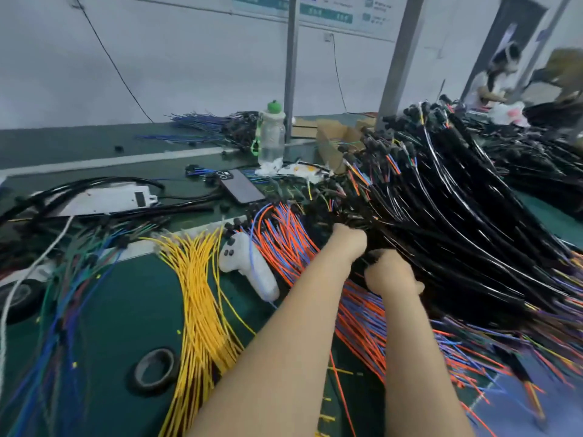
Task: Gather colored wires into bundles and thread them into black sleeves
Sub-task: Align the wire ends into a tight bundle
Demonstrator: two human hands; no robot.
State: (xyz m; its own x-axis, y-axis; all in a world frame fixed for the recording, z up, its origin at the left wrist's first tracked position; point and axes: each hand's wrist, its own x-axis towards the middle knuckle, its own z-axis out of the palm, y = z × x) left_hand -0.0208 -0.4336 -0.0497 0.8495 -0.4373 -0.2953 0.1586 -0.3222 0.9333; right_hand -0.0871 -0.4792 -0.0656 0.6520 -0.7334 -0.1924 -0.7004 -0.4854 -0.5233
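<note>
Black sleeves (457, 216): large heap on the right of the desk (126, 294); long axis diagonal, with connector ends pointing far-left and coloured wire tails pointing near-right
Left hand (348, 239): fingers buried in the heap's near edge; grip cannot be told
Right hand (391, 275): just beside the left, fingers curled round a bunch of sleeves
Orange and blue wires (284, 244): loose, passing under both forearms
Yellow wires (202, 294): fanned bundle left of the arms, lying near to far
Tape roll (154, 369): flat, near-left
</note>
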